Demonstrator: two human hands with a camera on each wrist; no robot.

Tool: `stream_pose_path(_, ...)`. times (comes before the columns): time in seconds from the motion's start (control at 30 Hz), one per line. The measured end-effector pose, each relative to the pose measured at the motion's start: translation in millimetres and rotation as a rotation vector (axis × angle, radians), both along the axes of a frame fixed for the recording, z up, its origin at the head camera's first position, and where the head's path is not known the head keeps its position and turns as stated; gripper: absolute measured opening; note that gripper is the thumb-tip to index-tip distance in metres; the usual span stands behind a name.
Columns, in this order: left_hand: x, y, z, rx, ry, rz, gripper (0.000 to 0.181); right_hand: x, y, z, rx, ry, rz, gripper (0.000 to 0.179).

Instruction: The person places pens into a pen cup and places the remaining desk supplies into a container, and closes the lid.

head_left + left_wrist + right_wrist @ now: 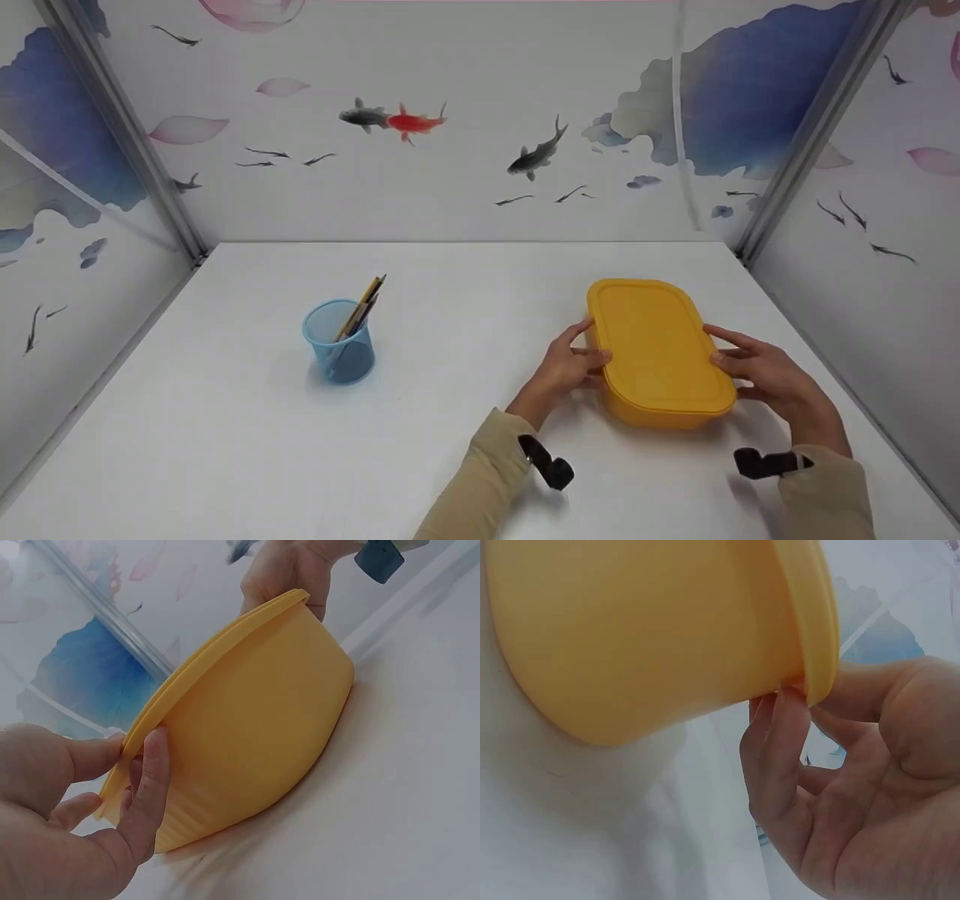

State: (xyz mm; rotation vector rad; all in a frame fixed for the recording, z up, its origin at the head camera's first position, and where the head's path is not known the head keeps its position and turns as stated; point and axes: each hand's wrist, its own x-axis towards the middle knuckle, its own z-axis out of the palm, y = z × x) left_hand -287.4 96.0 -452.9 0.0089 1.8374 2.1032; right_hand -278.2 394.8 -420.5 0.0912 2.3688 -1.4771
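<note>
A yellow lidded plastic box [656,345], rectangular with rounded corners, is at the right of the table in the head view. My left hand [562,367] grips its left side by the lid's edge, thumb at the rim and fingers against the wall below. On the opposite side my right hand [776,375] pinches the rim the same way. The left wrist view shows the box's side wall [247,712] tilted in the picture, its lid on. Close in the right wrist view, fingertips [784,720] press under the yellow rim [817,630].
A translucent blue cup [349,360] with several pencils [358,311] leaning in it stands left of centre on the white table [225,450]. Printed panels [450,60] wall in the back and both sides, and the right panel [870,300] rises close beyond my right hand.
</note>
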Motion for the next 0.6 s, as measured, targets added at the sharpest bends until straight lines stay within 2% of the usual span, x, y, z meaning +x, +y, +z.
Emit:
stream_pose_path(0.37, 0.2, -1.3, 1.9, -0.034, -0.042, 0.028, 0.068, -1.9, -0.7, -0.4, 0.020, 0.007, 0.010, 0.077)
stream_pose_path(0.5, -3.2, -15.3, 4.8, -0.058, -0.050, -0.010, 0.074, -2.6, -2.0, 0.6, 0.063, 0.016, -0.005, 0.076)
stream_pose_path(0.6, -8.8, -31.2, 6.7, -0.108, -0.034, -0.035, 0.077, -1.9, 0.4, 4.0, 0.117, 0.031, -0.016, 0.073)
